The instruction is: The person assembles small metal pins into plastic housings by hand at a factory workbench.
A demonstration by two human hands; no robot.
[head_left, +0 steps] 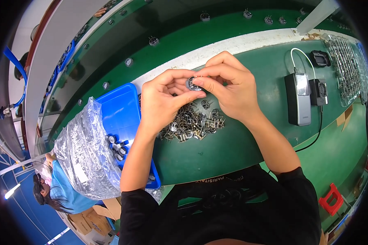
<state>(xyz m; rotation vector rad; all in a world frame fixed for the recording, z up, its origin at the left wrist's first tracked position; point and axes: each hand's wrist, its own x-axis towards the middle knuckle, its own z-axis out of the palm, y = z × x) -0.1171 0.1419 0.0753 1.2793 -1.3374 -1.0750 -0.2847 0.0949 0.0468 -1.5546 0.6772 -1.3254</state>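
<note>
Both of my hands meet over the green tabletop, around a small round grey component [192,84] with a pale, detailed face. My left hand [159,100] grips its left side, the thumb stretched below it. With thumb and forefinger, my right hand [233,87] pinches it from the right; the other fingers are curled. Just below the hands lies a loose heap of small parts with metal pins [188,125], partly covered by my left hand. A blue bin [119,104] stands left of my left forearm, with several round black and grey components [119,152] inside.
A crumpled clear plastic bag [84,153] drapes over the bin's left side. Beyond the white rail, a green conveyor [176,34] carries spaced round components. At right are a grey-black box [299,100] with cables, a small black device [319,92] and bagged pinned parts [343,67]. Another person [63,183] is at far left.
</note>
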